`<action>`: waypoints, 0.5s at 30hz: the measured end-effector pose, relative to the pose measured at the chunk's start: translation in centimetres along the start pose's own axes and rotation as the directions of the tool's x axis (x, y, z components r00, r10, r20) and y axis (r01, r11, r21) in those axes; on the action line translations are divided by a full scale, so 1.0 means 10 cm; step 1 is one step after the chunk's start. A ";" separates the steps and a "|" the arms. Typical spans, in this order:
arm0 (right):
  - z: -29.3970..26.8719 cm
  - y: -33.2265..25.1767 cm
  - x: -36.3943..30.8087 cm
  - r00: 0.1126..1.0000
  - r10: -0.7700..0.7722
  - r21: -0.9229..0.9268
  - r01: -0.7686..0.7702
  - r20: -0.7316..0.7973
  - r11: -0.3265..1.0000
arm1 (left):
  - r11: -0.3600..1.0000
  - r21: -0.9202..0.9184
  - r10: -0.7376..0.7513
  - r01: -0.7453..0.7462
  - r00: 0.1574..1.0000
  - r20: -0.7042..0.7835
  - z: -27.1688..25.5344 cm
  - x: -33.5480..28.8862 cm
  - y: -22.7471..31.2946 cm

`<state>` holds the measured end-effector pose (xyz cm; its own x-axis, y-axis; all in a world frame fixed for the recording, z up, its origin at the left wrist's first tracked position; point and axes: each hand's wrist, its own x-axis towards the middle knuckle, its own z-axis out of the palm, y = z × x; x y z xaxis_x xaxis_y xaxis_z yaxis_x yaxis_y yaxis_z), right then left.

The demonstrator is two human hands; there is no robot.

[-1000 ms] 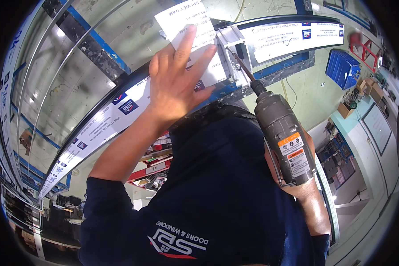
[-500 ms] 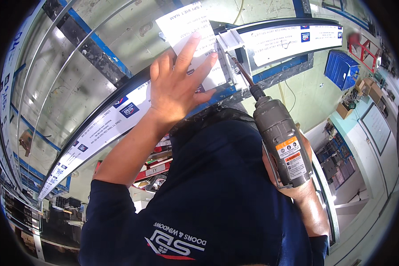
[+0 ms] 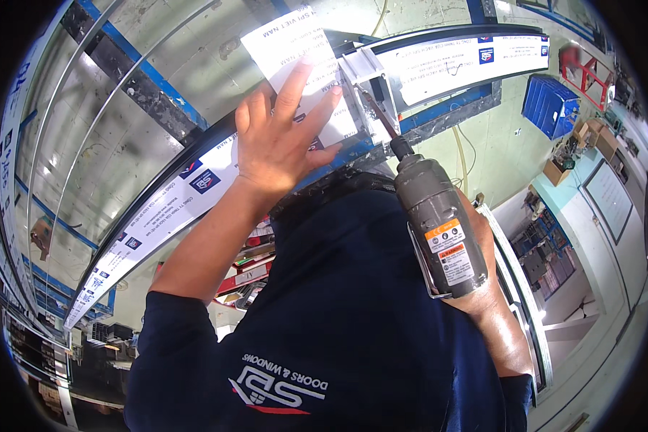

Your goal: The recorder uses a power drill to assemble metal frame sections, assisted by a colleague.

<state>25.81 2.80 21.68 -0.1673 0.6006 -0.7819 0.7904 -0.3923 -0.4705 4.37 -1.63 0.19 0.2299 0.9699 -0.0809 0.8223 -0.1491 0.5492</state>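
Observation:
My left hand lies with fingers spread on a short profile covered in white printed film, set crosswise over a long film-covered profile. Beside my fingertips is the short profile's bare white channelled end. In my right hand is a dark grey power screwdriver; its body hides most of the fingers. The long bit points up and left, its tip at the channelled end. Whether the tip sits in a screw is too small to tell.
A blue and black metal frame supports the profiles. On the right are a blue bin, a red metal stand and cardboard boxes. Thin metal strips curve along the left. Red trays show below my left forearm.
The power screwdriver and my right hand have shifted slightly left. The short profile and my left hand have also moved a little left in view; both hands keep their hold.

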 end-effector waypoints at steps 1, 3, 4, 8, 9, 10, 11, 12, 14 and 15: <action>-0.02 -0.01 0.00 1.000 -0.002 -0.001 0.002 0.001 1.000 | 1.000 0.015 -0.012 0.012 1.000 -0.017 0.00 0.00 0.01; -0.05 -0.03 -0.01 0.999 -0.039 -0.041 0.039 -0.005 0.998 | 0.999 0.031 -0.025 0.026 0.999 -0.037 0.00 0.00 0.02; -0.05 -0.03 -0.01 0.999 -0.042 -0.042 0.042 -0.005 0.998 | 0.999 0.028 -0.025 0.026 0.999 -0.028 -0.01 0.00 0.02; -0.05 -0.03 0.03 1.000 -0.022 -0.036 0.022 0.011 0.999 | 1.000 0.014 -0.016 0.017 0.999 -0.051 0.00 0.00 0.00; -0.05 -0.04 0.03 0.999 0.018 -0.033 -0.018 0.026 0.999 | 1.000 0.013 -0.011 0.012 0.998 -0.054 0.00 0.00 0.00; -0.04 -0.03 0.03 0.999 0.034 -0.033 -0.033 0.030 0.999 | 1.000 0.012 -0.012 0.012 0.999 -0.042 -0.01 0.00 0.00; -0.04 -0.03 0.04 0.999 0.031 -0.033 -0.030 0.030 0.999 | 1.000 0.014 -0.016 0.016 0.999 -0.029 -0.02 0.00 0.00; -0.04 -0.03 0.06 0.999 0.027 -0.017 -0.026 0.026 1.000 | 1.000 0.017 -0.015 0.016 0.999 -0.030 -0.03 0.00 0.00; -0.05 -0.02 0.07 0.999 0.021 0.016 -0.021 0.029 1.000 | 0.999 -0.043 -0.001 0.001 1.000 0.003 -0.04 -0.01 -0.01; -0.07 -0.03 0.08 0.999 0.020 0.015 -0.020 0.030 1.000 | 0.999 -0.044 -0.003 0.003 1.000 0.002 -0.04 0.00 -0.01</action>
<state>25.85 3.85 21.51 -0.1691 0.5715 -0.8030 0.7847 -0.4149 -0.4606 4.07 -1.56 0.40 0.2289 0.9698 -0.0843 0.7994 -0.1379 0.5847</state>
